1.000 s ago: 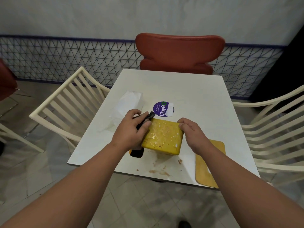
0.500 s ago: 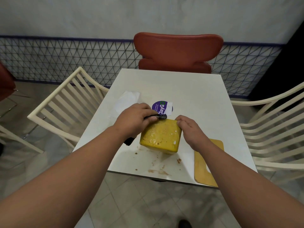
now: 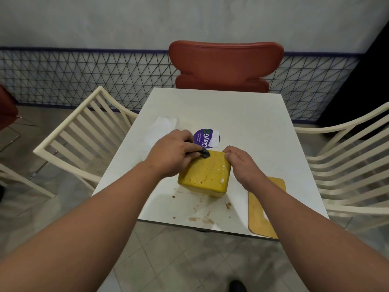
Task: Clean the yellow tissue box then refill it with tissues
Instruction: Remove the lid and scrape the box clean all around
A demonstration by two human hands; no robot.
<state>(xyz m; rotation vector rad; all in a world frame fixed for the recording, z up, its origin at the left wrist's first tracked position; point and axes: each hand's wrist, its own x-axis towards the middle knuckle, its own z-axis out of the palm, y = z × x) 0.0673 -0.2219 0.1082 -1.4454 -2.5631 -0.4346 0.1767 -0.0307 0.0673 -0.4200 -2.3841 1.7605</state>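
The yellow tissue box (image 3: 207, 174) stands near the front of the white table (image 3: 242, 114), its upper face smeared with brown and white spots. My left hand (image 3: 171, 153) grips a dark cloth (image 3: 204, 153) and presses it on the box's far left corner. My right hand (image 3: 242, 165) holds the box's right side, fingers curled over its far right edge. A stack of white tissues (image 3: 162, 126) lies on the table beyond my left hand.
A purple round sticker (image 3: 205, 138) sits behind the box. A yellow flat lid (image 3: 265, 207) lies at the front right edge. Brown crumbs (image 3: 202, 218) dot the table front. Cream slatted chairs (image 3: 84, 131) flank the table; a red chair (image 3: 225, 66) stands opposite.
My left hand has slid the dark cloth from the box's left side up to its far corner. The box has turned slightly under my right hand.
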